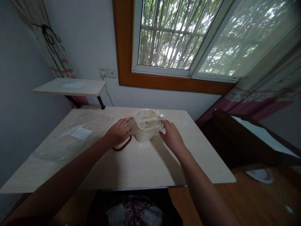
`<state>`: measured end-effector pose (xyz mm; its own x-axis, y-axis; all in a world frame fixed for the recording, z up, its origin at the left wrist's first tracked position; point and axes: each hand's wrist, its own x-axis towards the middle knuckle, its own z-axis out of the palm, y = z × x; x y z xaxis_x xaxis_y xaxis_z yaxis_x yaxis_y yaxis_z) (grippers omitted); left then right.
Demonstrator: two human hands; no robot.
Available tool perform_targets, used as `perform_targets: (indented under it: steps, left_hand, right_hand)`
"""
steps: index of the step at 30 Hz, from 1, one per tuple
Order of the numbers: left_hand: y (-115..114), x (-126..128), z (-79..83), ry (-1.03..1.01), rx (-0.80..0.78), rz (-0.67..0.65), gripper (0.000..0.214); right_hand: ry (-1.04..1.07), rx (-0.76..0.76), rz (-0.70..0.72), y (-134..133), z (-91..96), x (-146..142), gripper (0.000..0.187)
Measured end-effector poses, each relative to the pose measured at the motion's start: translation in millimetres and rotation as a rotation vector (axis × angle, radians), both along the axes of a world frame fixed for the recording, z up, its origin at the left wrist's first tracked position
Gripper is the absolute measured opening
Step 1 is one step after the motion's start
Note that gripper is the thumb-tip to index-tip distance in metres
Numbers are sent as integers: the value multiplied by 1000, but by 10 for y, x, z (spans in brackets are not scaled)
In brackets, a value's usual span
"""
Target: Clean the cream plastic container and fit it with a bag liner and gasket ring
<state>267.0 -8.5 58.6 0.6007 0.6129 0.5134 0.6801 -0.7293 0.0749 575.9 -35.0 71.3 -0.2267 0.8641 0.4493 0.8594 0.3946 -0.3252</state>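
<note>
On the pale table [141, 169], a clear plastic bag [61, 142] lies flat at left. Between the person's left hand [119, 130] and right hand [172, 135] stands a cream container [143, 135], loose film [150, 118] about its mouth (seemingly unfinished; wrapping or unwrapping, one cannot tell). Both hands' fingers touch the film, right thumb and forefinger parted; any pinch is unclear. A brown strap [123, 147] curves beside the left.

Looks like a room in a home, folks: there's a patterned curtain [37, 14] gathered back by a dark cord [48, 35], a wood-framed window [200, 53] giving onto greenery [175, 34], wall sockets [107, 72], a pale tabletop [141, 169] with a raised shelf [56, 88], and wood-toned floor [254, 201] below.
</note>
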Motion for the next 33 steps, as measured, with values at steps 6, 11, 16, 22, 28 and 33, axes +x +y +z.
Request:
perform_targets:
  steps: [6,11,16,22,28,33]
  left_hand:
    - [59,20,-24,-381,-433,-85,25]
    - [40,213,-7,-782,-503,11,61]
    - [193,393,60,-778,-515,88,65]
    - [363,462,149,-786,-478,98,37]
    - [440,541,237,-852,-543,175,4]
    - [553,568,260,-826,-492,276,9]
  right_hand:
    - [314,-45,113,78,-215,-10,71]
    - [308,-38,113,24,-267,-131,72]
    - [267,-18,104,-98,-284,-253,74]
    - [241,23,141,-202,-200,-198,66]
    - [408,7,138,-102,-69,-165,41]
    - [548,-109,9,104,-9,-162,52]
